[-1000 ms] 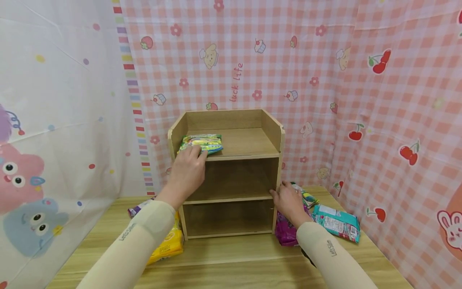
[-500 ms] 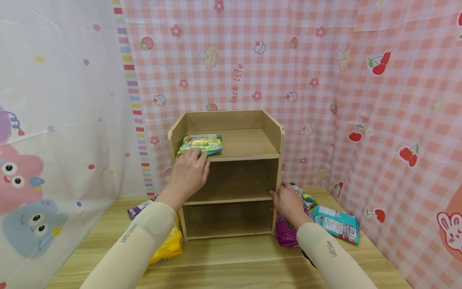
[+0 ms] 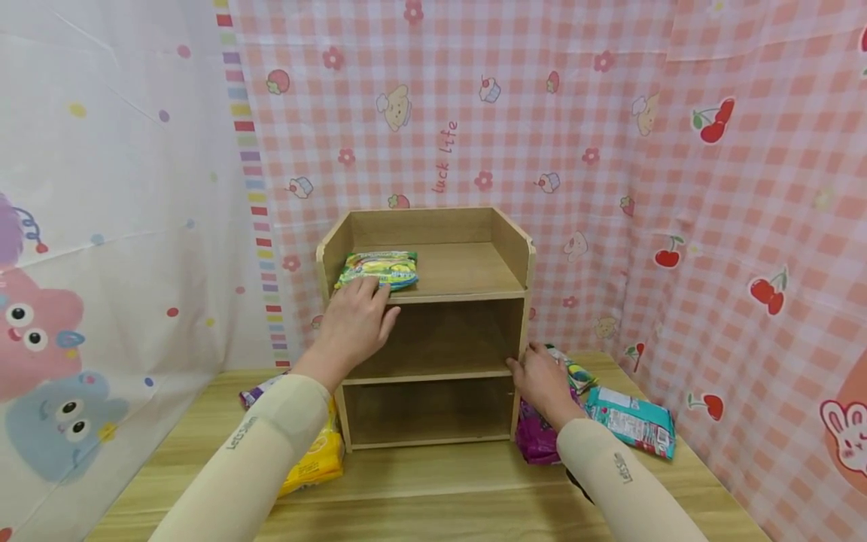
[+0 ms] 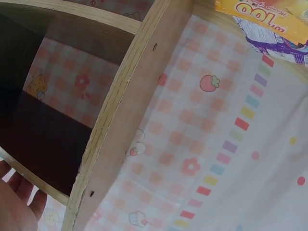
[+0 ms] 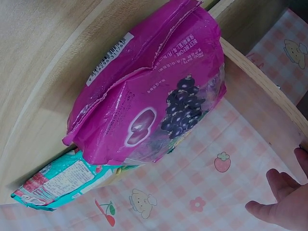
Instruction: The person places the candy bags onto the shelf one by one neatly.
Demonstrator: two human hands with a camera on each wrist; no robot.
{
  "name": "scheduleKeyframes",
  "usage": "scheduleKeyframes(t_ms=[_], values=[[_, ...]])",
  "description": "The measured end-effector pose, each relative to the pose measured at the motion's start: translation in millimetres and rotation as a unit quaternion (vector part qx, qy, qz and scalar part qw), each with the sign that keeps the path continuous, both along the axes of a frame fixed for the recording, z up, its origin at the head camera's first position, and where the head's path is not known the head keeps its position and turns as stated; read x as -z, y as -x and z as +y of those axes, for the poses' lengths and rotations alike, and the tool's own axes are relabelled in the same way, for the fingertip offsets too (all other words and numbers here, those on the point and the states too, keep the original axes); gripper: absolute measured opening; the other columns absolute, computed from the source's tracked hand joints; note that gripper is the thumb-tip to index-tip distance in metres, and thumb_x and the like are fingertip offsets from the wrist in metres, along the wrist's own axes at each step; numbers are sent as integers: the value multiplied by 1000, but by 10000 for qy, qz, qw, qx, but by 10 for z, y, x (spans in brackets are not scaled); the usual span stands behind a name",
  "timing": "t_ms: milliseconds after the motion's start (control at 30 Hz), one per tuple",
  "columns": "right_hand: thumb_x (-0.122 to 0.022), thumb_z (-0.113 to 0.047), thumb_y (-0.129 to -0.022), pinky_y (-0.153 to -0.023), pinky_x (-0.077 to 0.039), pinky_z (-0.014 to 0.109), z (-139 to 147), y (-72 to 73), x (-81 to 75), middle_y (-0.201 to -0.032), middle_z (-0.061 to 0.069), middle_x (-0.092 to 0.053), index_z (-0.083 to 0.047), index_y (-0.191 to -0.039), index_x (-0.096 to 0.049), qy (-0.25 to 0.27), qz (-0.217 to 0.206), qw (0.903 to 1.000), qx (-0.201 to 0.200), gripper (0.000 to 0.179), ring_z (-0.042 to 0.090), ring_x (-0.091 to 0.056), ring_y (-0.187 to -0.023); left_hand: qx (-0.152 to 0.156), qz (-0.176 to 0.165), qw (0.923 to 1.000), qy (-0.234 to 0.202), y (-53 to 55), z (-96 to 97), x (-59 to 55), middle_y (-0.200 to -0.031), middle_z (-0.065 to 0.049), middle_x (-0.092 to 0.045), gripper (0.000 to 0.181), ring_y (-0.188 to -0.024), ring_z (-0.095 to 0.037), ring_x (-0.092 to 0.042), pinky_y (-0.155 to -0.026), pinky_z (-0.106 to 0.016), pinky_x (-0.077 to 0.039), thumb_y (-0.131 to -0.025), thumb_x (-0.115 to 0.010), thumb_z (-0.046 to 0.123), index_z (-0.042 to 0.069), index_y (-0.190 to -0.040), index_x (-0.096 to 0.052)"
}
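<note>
A small green-and-yellow snack packet (image 3: 382,265) lies on the top tier of the wooden shelf (image 3: 467,263), at its left end. My left hand (image 3: 354,320) is at that tier's front edge, fingertips at the packet's near side and thumb spread away to the right. In the left wrist view the left hand (image 4: 17,204) shows beside the board edge with its fingers relaxed. My right hand (image 3: 544,382) rests against the shelf's right side at middle-tier height. The right wrist view has the right hand (image 5: 284,199) with fingers loosely extended beside the side panel (image 5: 269,106).
Right of the shelf, a purple grape candy bag (image 5: 154,96) stands near a teal packet (image 3: 631,421) and a green packet (image 3: 574,370). Left of it lie a yellow bag (image 3: 317,455) and a purple-and-white packet (image 3: 260,388). Patterned curtains (image 3: 440,90) close off the back and sides.
My left hand has let go of the green-and-yellow packet and drawn back slightly, its thumb moving right. The packet stays on the top tier. My right hand keeps its place.
</note>
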State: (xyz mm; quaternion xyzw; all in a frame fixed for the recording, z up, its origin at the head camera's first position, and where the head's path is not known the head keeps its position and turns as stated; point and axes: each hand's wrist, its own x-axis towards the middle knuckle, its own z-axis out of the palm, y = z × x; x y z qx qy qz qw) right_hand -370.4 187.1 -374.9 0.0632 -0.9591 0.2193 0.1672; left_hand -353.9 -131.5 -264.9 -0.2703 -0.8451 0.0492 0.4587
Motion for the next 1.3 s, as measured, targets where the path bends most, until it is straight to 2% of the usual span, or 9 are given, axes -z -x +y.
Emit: scheduleKeyframes(t_ms=[267, 533, 700, 867, 1000, 1167, 1300], values=[[-49, -31, -104, -109, -16, 71, 8, 9, -3, -149, 28, -38, 6, -114, -67, 1, 47, 10000, -12, 42, 46, -42, -133, -213, -390, 9990, 90, -7, 20, -50, -108, -19, -60, 42, -99, -37, -58, -86, -48, -50, -98, -60, 38, -1, -110, -66], [-49, -31, -104, -110, -16, 69, -6, 11, -7, -148, 29, -38, 8, -122, -62, -6, 32, 10000, 5, 46, 47, -42, -133, -436, -848, 9954, 68, 5, 47, -96, -104, -17, -58, 53, -93, -35, -57, -82, -47, -51, -96, -58, 51, -1, -108, -64], [-49, -31, -104, -109, -17, 69, -10, 11, -15, -148, 29, -39, 8, -121, -63, -26, 69, 10000, 9, 45, 47, -42, -132, -637, -1160, 9912, 103, 21, 67, -125, -104, -17, -56, 60, -94, -35, -56, -85, -47, -49, -95, -56, 57, -1, -109, -64], [-49, -31, -104, -109, -16, 69, 3, 1, -2, -149, 29, -38, 10, -128, -58, 10, -21, 10000, 12, 48, 48, -41, -133, -752, -1533, 9853, 95, 24, 87, -144, -106, -17, -55, 65, -101, -35, -56, -90, -48, -48, -95, -53, 60, -1, -113, -63], [-50, -31, -104, -109, -16, 70, 10, -5, 14, -149, 29, -38, 9, -120, -63, 0, -35, 10000, -4, 45, 48, -41, -133, -793, -1716, 9820, 51, 20, 97, -148, -107, -17, -55, 66, -104, -35, -56, -91, -49, -48, -95, -53, 61, -1, -114, -63], [-49, -31, -104, -110, -15, 69, 5, 7, 11, -149, 29, -38, 5, -105, -67, 51, 7, 10000, -30, 40, 48, -40, -134, -807, -1750, 9812, -20, 30, 102, -167, -106, -17, -55, 65, -102, -36, -56, -91, -50, -48, -94, -54, 61, -1, -111, -63], [-49, -31, -105, -110, -14, 69, 2, 13, -4, -149, 28, -38, 4, -103, -67, 64, -37, 10000, -19, 39, 47, -40, -134, -867, -1849, 9789, -46, 40, 113, -195, -106, -16, -55, 65, -102, -35, -56, -91, -50, -48, -94, -53, 62, 0, -108, -63]])
